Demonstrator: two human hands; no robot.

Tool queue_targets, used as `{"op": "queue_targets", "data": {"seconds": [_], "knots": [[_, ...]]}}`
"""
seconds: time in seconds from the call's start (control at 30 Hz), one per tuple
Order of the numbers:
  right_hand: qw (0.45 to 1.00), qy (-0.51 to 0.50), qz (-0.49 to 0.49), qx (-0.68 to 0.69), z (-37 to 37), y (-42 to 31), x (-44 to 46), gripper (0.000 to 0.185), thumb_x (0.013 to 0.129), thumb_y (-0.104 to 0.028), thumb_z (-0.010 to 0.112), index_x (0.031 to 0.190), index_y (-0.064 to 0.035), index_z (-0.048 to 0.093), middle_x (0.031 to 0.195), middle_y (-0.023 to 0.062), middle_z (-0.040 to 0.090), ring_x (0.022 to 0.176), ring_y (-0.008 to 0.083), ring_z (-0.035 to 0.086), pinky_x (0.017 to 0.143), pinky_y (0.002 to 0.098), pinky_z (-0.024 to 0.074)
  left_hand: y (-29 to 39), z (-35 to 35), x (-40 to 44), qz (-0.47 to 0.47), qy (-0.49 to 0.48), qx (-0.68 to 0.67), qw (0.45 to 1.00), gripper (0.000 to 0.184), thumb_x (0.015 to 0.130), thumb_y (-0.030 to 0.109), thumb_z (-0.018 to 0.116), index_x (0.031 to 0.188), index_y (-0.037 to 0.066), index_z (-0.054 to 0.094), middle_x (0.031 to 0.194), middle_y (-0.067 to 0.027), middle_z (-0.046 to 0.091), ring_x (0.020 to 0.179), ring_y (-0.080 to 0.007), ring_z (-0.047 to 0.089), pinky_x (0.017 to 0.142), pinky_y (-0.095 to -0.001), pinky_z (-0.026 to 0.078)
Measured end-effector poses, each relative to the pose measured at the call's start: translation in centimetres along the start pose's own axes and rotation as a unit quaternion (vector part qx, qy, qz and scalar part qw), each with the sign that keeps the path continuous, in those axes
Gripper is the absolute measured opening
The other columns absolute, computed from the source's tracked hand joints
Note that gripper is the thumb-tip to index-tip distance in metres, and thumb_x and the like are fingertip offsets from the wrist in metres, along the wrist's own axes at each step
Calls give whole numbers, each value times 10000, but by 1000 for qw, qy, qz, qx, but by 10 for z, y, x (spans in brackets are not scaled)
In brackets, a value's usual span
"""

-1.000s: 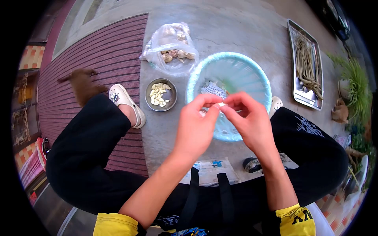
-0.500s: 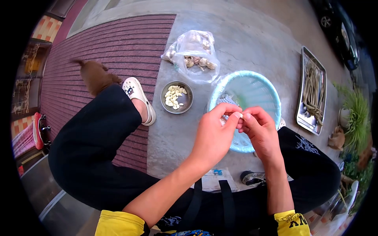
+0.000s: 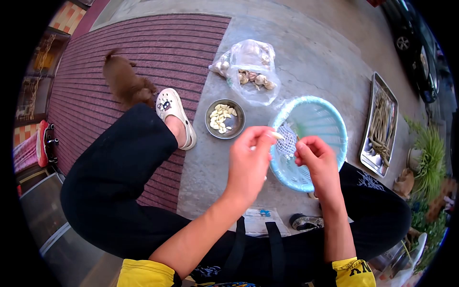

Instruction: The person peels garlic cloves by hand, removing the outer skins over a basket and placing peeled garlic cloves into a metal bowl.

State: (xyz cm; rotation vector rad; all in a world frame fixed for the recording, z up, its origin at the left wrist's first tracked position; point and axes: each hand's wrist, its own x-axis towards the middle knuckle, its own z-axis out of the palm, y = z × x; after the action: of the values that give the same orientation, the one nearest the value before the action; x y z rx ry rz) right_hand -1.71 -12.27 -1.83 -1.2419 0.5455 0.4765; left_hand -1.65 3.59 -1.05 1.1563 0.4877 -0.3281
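A pale peeled garlic clove (image 3: 277, 136) is pinched between the thumb and fingertips of my left hand (image 3: 247, 165). A bit of white shows at that hand's lower edge, too small to name. My right hand (image 3: 316, 161) is apart from it, above the basket, its thumb and fingers pressed together on something I cannot make out. Below both hands stands a light blue plastic basket (image 3: 345, 143) with a netted white piece (image 3: 287, 139) inside. A metal bowl (image 3: 209, 129) of peeled cloves sits to the left, and a clear bag (image 3: 239, 52) of garlic bulbs lies beyond it.
On the right lies a metal tray (image 3: 366, 158) of long dried brownish pieces. A brown dog (image 3: 124, 81) is on the striped red mat (image 3: 158, 43) by my left shoe (image 3: 173, 111). Potted grass (image 3: 428, 158) and a dark car (image 3: 416, 52) are farther right.
My hands have parted; the left has moved left with the clove, toward the bowl. The dog has shifted, and the camera view has turned slightly.
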Motion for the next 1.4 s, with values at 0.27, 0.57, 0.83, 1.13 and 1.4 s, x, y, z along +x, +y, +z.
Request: {"op": "queue_targets", "data": {"seconds": [0.27,0.57,0.83,1.13,1.4], "knots": [[695,182,-253,-648,-17,0,1,99,823,-36,601,908,0,566,733,169,621,670,364,605,608,427,466,-37,-68,45,-113,162,34,980,188,884,147,579,1028,37,631,896,-8,627,641,-70,472,530,-212,382],[853,14,-196,-483,45,-3,-19,135,838,-117,645,913,-16,595,712,161,606,640,303,601,594,377,473,-23,-62,37,-116,54,-82,988,228,927,177,541,1083,21,596,901,-36,609,678,-77,501,578,-217,415],[850,28,-196,-488,49,15,-26,250,827,-137,666,1025,-37,551,759,134,584,628,277,566,566,380,446,-18,-30,6,-61,-172,31,983,285,977,174,477,1173,-12,569,1006,-23,606,875,-97,558,743,-230,458],[901,-5,-111,-420,28,-5,-32,206,889,-179,597,904,22,560,614,125,502,534,195,447,519,331,368,-4,-1,-2,106,-84,363,922,335,959,282,475,862,-19,584,658,-238,591,676,-397,602,588,-441,437],[942,-20,-95,-321,-8,0,-37,212,923,-174,547,868,29,565,600,50,499,555,99,401,505,291,349,-37,30,-3,-29,-156,92,983,377,1007,319,403,792,15,462,622,-51,459,575,-132,424,546,-321,376]]}}
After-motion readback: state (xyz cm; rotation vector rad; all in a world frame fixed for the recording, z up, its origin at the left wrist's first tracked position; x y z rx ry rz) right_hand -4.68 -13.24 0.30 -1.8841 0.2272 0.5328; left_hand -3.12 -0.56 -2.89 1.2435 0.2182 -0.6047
